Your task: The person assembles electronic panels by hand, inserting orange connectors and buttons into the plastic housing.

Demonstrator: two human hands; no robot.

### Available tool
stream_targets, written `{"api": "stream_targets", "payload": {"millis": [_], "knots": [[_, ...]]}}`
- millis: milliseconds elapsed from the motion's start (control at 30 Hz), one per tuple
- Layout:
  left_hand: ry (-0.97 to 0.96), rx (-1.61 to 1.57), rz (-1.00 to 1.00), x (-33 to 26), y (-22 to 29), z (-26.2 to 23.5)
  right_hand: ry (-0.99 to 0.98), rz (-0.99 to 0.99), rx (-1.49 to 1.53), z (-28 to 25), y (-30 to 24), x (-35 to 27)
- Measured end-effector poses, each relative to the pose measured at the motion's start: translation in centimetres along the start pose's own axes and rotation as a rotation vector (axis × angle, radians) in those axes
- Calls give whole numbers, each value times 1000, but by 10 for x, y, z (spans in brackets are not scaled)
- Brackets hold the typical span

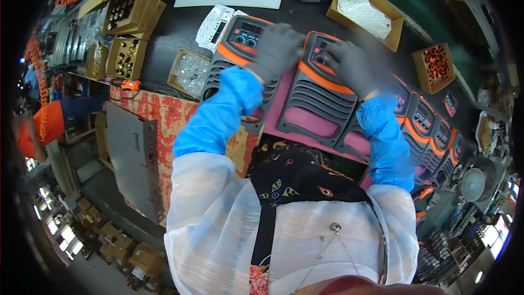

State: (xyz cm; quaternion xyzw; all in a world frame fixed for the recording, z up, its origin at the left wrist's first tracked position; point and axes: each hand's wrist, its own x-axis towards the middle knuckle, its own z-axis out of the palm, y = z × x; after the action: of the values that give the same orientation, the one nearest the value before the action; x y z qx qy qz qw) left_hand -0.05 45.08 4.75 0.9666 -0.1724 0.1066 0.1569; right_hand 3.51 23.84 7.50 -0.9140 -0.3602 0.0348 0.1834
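Grey-and-orange front panels (319, 95) mid-assembly on the surface (169, 33).
Left hand (275, 49) and right hand (349, 65) press flat, fingers released; more panels (434, 131) queue alongside, seemingly unfinished.

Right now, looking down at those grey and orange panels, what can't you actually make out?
All in the head view:
- Left hand: motion blur hides its fingers and whether they grip the left panel.
- Right hand: also blurred, it covers the controls of the middle panel.
- Small parts in the cardboard boxes: too small to identify.
- Row of panels at right: bent and shrunk by the fisheye rim.
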Motion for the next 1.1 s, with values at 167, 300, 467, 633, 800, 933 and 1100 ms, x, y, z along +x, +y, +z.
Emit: {"api": "stream_targets", "payload": {"millis": [167,300,467,633,800,933,1100], "knots": [[-109,174,39,-33,-90,-41,92,-167,108,61,-45,44],[-307,274,48,-36,-108,-38,9,-59,-194,91,-68,71],[-196,284,162,-41,-114,-39,-77,-141,-420,98,-70,74],[-249,336,233,-36,-122,-44,13,-276,-338,101,-64,77],[-354,458,217,-31,-122,-49,-26,-193,-219,92,-73,86],[-390,337,167,-21,-110,-48,30,-33,-197,111,-83,93],[-157,-30,105,-26,-93,-55,206,-88,-309,128,-90,92]]}}
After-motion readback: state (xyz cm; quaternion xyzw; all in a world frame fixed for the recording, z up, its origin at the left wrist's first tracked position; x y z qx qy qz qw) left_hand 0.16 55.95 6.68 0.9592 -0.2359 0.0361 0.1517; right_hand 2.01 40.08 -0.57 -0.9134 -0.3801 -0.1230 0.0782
